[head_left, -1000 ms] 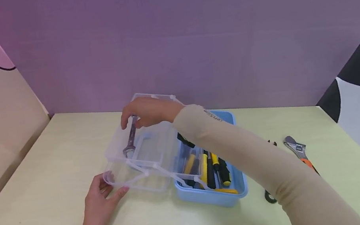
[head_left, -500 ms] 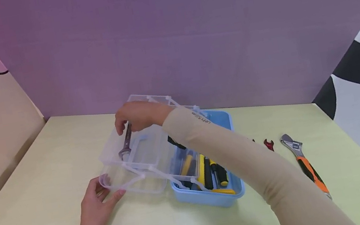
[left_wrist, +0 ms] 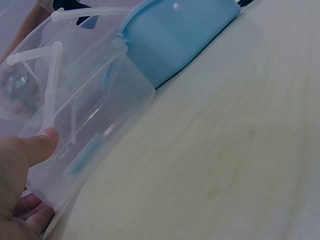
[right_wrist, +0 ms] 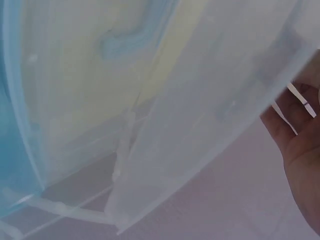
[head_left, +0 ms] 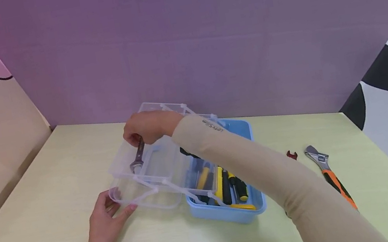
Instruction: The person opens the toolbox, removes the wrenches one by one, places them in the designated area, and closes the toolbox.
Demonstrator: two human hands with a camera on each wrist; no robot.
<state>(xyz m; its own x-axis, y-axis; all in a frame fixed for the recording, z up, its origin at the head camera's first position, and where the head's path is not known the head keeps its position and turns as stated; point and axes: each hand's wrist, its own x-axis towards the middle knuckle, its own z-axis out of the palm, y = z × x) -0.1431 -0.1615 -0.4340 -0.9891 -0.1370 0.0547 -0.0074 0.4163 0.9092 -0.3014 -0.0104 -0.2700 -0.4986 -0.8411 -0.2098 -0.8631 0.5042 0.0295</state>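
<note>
Gripping: right hand holds a dark wrench by its far end | wrench slants down toward the person, over clear tray | left hand, nearer the person, pinches clear lid

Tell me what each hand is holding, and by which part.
Right hand: a wrench, by its far end, hidden in the fingers. Left hand: the clear plastic lid, by its near-left corner.
</note>
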